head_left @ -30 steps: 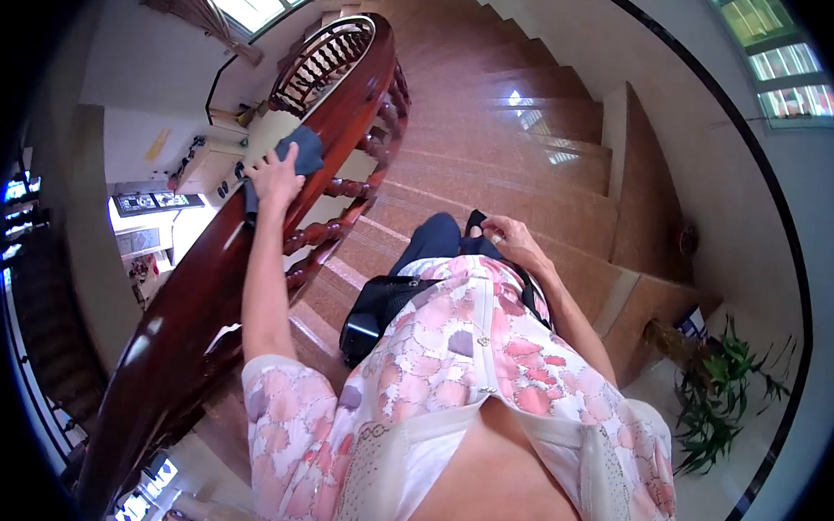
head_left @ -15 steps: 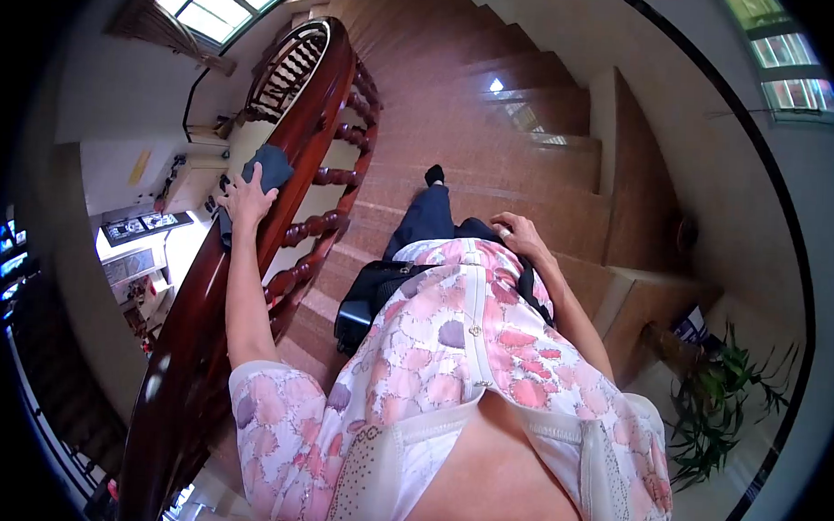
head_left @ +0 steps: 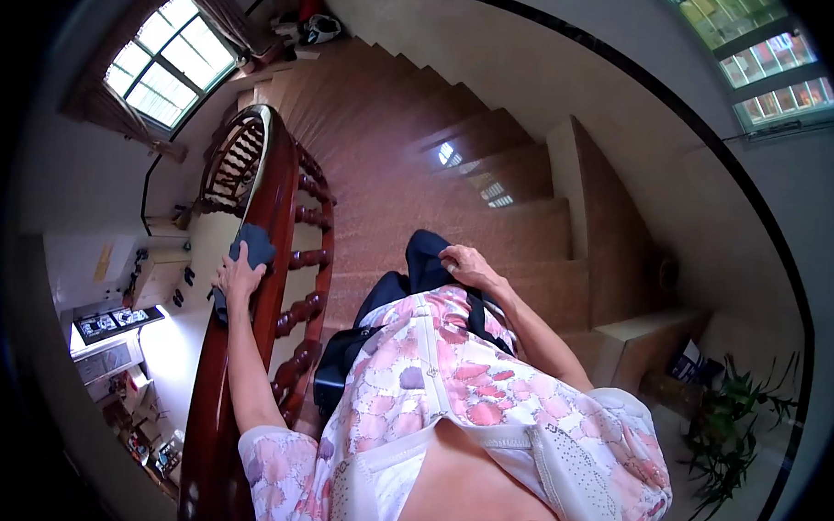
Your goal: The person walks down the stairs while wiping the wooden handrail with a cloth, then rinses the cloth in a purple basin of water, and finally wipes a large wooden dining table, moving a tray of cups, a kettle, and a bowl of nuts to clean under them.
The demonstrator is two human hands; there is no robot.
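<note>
The left hand (head_left: 237,277) lies flat on top of the dark wooden handrail (head_left: 277,178), pressing a grey cloth (head_left: 253,246) against the rail. The fingers are spread over the near part of the cloth rather than curled round it, so the grip is loose and open, holding the cloth down by the palm and fingertips. The far part of the cloth sticks out past the fingers, up the rail. The left arm reaches out straight from a pink flowered sleeve (head_left: 277,462).

The right hand (head_left: 467,262) rests on the raised right knee, on the dark trousers (head_left: 424,252). Its fingers are bent and lie against the fabric; whether they pinch the fabric or merely rest on it I cannot tell. It holds nothing else that shows.

The handrail curves upward and away to the left, carried on turned wooden posts (head_left: 303,312) that stand between the rail and the stairs (head_left: 492,222). The steps are reddish brown and shiny, and they climb and bend to the left toward a landing under a large window (head_left: 162,59). A black bag (head_left: 335,372) hangs at the person's left hip, just beside the posts. At the lower right, well away from both hands, a green plant (head_left: 733,428) stands on the floor near the foot of the stairs. To the left of the rail, a room on the floor below shows.
</note>
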